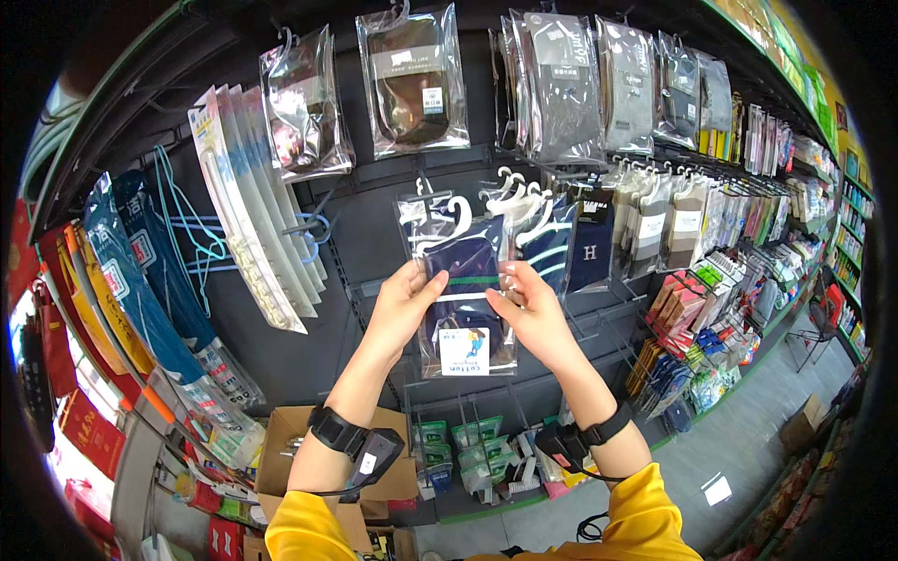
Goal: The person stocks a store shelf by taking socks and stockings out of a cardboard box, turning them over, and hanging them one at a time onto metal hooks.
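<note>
Between my two hands is a clear plastic packet of navy socks (pixel 466 263) with green and white stripes. My left hand (pixel 403 305) pinches its left edge, thumb on the front. On the opposite edge my right hand (pixel 530 308) grips it the same way. A white hook (pixel 459 214) tops the packet, and a white printed label (pixel 464 352) sits upside down near its lower end. Just behind, a clear packet (pixel 414 217) hangs on a rack hook. To the right hang navy socks with pale stripes (pixel 551 242) on white hooks.
Packaged grey socks (pixel 565 91) hang above on the dark display wall (pixel 379 238). Clothes hangers (pixel 203 238) and long white packages (pixel 245 210) are at left. Below stands an open cardboard box (pixel 280 414), beside green packets (pixel 480 449) on the bottom shelf. A chair (pixel 824 315) stands at right.
</note>
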The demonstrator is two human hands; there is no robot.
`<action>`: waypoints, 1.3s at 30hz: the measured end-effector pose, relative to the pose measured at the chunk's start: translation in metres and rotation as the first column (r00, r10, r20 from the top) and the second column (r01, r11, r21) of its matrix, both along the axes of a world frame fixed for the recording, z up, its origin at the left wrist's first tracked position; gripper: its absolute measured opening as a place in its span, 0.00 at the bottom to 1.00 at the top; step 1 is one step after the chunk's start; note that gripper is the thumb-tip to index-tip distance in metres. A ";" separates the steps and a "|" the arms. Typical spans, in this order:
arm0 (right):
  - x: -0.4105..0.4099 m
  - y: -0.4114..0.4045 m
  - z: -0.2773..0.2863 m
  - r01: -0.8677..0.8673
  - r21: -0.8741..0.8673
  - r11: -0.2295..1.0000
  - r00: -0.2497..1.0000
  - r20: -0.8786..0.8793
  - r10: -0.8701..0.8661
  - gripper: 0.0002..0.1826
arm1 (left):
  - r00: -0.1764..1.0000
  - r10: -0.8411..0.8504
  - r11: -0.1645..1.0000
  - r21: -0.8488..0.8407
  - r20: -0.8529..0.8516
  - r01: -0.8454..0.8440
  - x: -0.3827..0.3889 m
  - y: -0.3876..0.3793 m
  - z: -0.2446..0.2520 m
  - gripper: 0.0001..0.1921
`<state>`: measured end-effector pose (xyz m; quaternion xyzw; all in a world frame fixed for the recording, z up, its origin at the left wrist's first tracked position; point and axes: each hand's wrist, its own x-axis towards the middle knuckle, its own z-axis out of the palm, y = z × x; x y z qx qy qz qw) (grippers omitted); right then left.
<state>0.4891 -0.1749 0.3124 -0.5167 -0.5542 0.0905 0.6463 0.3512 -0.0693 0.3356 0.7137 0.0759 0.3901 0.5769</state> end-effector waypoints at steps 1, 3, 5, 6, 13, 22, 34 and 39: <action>0.002 0.007 0.000 0.017 0.008 1.000 0.999 0.028 -0.017 0.17 | 1.000 0.021 1.000 0.000 0.015 -0.021 0.002 0.006 -0.004 0.11; 0.004 0.017 0.000 0.009 -0.001 1.000 0.999 0.044 -0.009 0.16 | 0.999 0.043 0.999 0.002 0.031 -0.043 0.003 0.014 -0.010 0.12; 0.002 0.024 -0.002 -0.015 0.004 1.000 1.000 0.007 0.015 0.16 | 0.997 0.041 0.996 -0.077 0.064 -0.036 0.003 0.019 -0.013 0.12; 0.001 0.027 -0.002 -0.017 0.006 1.000 1.000 0.010 0.017 0.16 | 0.997 0.049 0.997 -0.065 0.058 -0.045 0.001 0.022 -0.013 0.13; 0.002 0.047 -0.003 0.020 0.045 0.999 0.999 0.032 -0.021 0.16 | 0.992 0.036 0.996 -0.084 0.118 -0.026 0.003 0.036 -0.014 0.13; 0.009 0.061 -0.003 0.045 -0.110 0.993 0.998 0.043 -0.041 0.18 | 0.998 0.061 0.996 -0.066 0.020 -0.060 0.006 0.048 -0.017 0.12; 0.021 0.105 -0.013 0.226 -0.104 0.969 0.967 0.142 -0.210 0.17 | 0.968 0.253 0.967 0.036 0.009 -0.253 0.022 0.068 -0.015 0.07; 0.023 0.111 -0.011 0.211 -0.151 0.966 0.974 0.113 -0.195 0.19 | 0.952 0.305 0.950 0.067 0.031 -0.306 0.024 0.074 -0.017 0.10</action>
